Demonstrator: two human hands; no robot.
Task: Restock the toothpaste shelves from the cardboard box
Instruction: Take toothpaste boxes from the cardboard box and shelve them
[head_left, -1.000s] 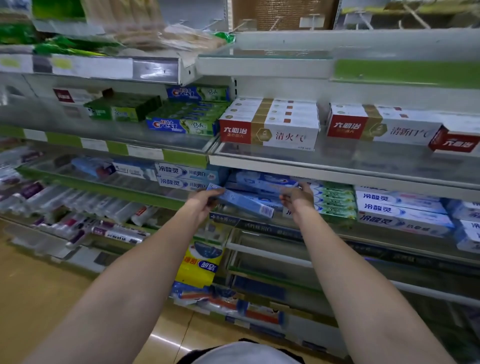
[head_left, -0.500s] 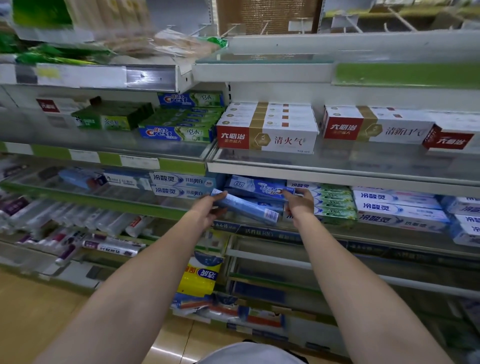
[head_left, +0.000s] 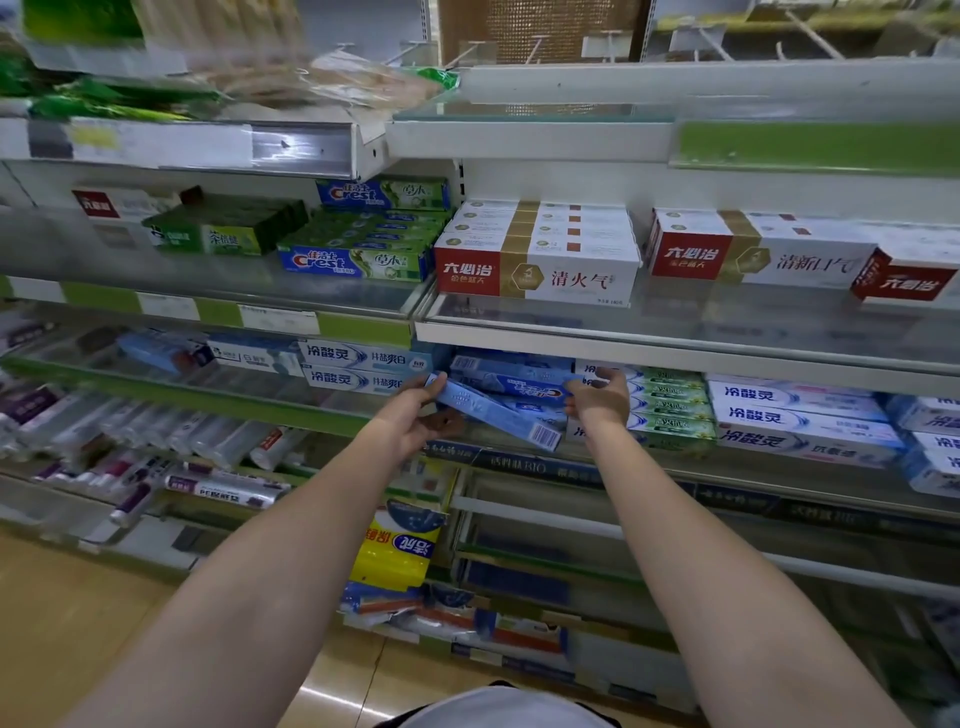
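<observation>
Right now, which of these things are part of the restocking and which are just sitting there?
In the job:
- light blue toothpaste box, held by left hand
- blue stack, touched by right hand

Just sitting:
- red-and-white boxes
- green Crest boxes
- yellow pack

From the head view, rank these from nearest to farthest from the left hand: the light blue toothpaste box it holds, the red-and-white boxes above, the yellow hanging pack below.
1. Light blue toothpaste box, in the left hand.
2. Yellow hanging pack, below it.
3. Red-and-white boxes, one shelf up, to the right.

Light-blue toothpaste carton (head_left: 493, 413), tilted, barcode end lower right, at shelf (head_left: 675, 358) front
</observation>
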